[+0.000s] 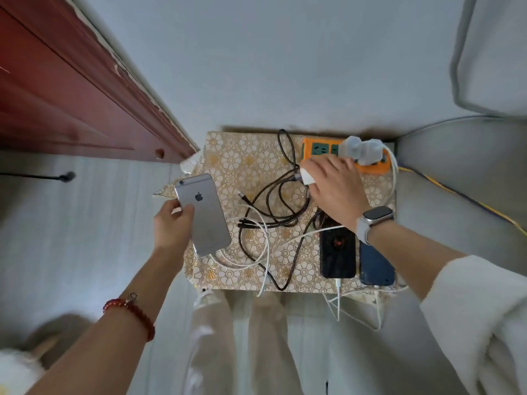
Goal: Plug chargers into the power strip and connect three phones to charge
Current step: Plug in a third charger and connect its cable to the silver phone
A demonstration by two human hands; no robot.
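My left hand [174,223] holds a silver phone [203,215] back side up over the small table's left edge; a white cable [251,263] runs from its lower end. My right hand [333,186] grips a small white charger [307,178] with a dark braided cable [273,192], just in front of the orange power strip [316,148]. Two white chargers [360,151] sit plugged into the strip's right part. A black phone [338,253] and a blue phone [376,265] lie side by side at the table's front right, each with a white cable at its near end.
The small table [245,158] has a floral gold cloth and stands against a pale wall. A red wooden door [71,89] is to the left, a grey bed or cushion [462,166] to the right. White cables hang over the table's front edge.
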